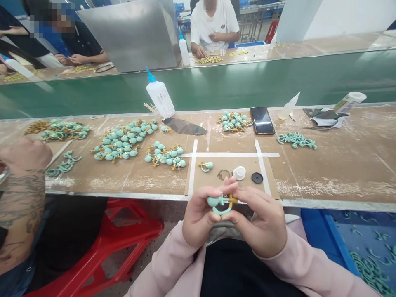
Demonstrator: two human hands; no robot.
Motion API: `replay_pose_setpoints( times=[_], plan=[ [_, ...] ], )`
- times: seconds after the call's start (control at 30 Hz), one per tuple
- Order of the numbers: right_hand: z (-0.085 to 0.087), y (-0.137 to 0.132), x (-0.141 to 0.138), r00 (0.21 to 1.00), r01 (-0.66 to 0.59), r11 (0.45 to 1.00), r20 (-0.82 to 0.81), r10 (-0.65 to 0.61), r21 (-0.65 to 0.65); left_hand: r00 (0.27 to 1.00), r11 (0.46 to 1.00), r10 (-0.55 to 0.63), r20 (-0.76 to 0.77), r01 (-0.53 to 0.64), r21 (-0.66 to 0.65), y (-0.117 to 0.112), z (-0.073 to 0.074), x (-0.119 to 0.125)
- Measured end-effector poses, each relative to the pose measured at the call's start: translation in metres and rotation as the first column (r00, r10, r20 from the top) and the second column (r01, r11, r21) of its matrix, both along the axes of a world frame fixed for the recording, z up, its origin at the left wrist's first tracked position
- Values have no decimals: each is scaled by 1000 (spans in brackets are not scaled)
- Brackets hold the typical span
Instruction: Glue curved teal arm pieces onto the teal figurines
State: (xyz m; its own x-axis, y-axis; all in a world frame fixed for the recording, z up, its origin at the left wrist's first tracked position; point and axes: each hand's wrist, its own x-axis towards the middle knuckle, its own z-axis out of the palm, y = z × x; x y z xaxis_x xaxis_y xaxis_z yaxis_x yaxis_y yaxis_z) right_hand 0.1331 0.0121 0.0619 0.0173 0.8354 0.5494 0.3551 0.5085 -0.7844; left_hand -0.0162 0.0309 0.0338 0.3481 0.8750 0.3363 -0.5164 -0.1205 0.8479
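Note:
Between both hands, just in front of the table edge, is a small teal toy figure (pixel 221 202) with a round head, a curved teal piece and a brown-yellow cross-shaped end. My left hand (pixel 202 210) pinches the round head side. With thumb and fingers, my right hand (pixel 261 216) grips the brown-yellow end. Beyond them on the cardboard mat (pixel 210 185) lie a similar figure (pixel 206 166), a white round pot (pixel 239 173), a dark round lid (pixel 257 177) and a brown ring-shaped smear (pixel 223 175).
Piles of teal figures (pixel 123 138) cover the left. Behind are a glue bottle (pixel 161 97), a phone (pixel 262 121) and curved teal pieces (pixel 297 140). A blue crate (pixel 328 239) stands right; a red stool (pixel 123 235) and a co-worker's arm (pixel 23 198) are left.

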Motion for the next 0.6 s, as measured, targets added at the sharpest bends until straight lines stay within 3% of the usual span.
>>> replay_pose_setpoints(
  times=[0.6],
  plan=[
    [-8,0,-1,1000,-6,997,-14,5,-75,1000,1000,20,9,-20,17,0,-11,-2]
  ],
)
